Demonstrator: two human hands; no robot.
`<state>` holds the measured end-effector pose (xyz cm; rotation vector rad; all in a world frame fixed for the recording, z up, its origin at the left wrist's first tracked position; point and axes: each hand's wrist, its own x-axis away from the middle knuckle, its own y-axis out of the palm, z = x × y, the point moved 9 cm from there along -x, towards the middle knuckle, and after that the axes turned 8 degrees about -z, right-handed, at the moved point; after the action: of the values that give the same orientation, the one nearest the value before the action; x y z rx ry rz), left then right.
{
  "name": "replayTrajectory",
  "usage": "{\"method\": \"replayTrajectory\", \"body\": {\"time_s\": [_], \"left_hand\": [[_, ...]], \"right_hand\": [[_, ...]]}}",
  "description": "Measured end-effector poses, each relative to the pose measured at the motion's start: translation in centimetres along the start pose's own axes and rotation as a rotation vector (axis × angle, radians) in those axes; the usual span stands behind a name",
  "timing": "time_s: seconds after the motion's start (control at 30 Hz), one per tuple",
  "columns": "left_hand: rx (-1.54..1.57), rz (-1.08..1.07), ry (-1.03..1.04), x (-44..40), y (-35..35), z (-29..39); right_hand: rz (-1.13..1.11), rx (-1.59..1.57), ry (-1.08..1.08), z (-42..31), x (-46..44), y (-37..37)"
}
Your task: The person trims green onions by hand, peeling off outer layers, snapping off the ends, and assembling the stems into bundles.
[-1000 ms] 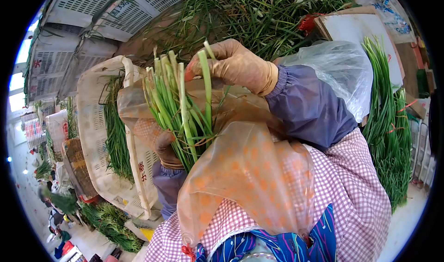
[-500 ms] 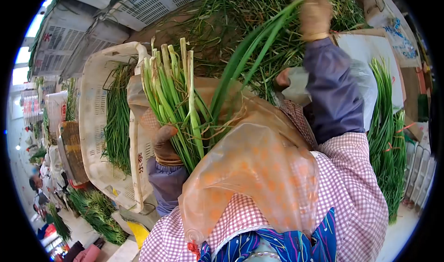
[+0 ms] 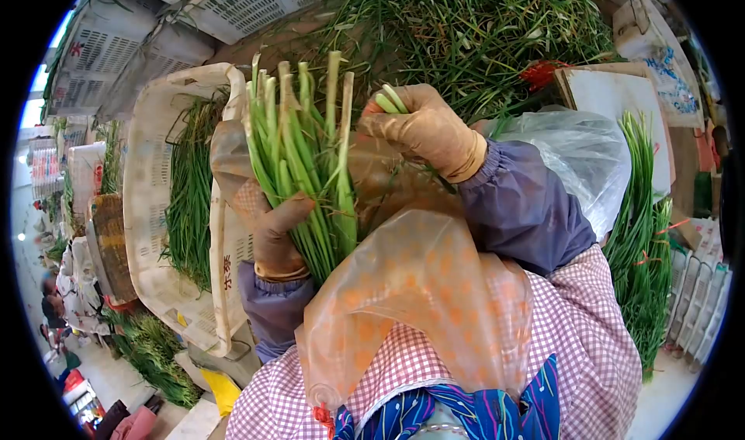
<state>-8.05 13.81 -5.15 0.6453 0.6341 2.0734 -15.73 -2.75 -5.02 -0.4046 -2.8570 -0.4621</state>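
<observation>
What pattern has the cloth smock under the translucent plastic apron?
Pink and white checks cover the smock; see head view.

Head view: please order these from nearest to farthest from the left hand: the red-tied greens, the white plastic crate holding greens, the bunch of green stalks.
1. Bunch of green stalks: gripped in the left hand.
2. White plastic crate: left of that hand.
3. Red-tied greens: at the far right.

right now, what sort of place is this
Probably a vegetable sorting or packing workspace, judging by the heap of loose green leaves, the white plastic crate with greens inside, and the long green bundles at the right.
</observation>
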Motion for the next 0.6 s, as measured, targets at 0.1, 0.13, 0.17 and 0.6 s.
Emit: {"method": "replayTrajectory", "body": {"time_s": [0.1, 0.13, 0.17, 0.6], "left_hand": [[0.39, -0.078, -0.216, 0.2, 1.1, -1.2], [0.366, -0.029, -0.273, 0.4, 0.3, -1.8], [0.342, 0.019, -0.331, 0.6, -0.3, -2.6], [0.045, -0.012, -0.168, -0.7, 0.0, -2.2]], "right_hand": [[0.243, 0.382, -0.272, -1.1, 0.8, -2.4], [0.282, 0.334, -0.361, -1.9, 1.6, -2.6], [0.275, 0.34, -0.357, -2.5, 2.0, -2.2], [-0.233, 1.434, -0.324, -5.1, 0.1, 5.4]]}}
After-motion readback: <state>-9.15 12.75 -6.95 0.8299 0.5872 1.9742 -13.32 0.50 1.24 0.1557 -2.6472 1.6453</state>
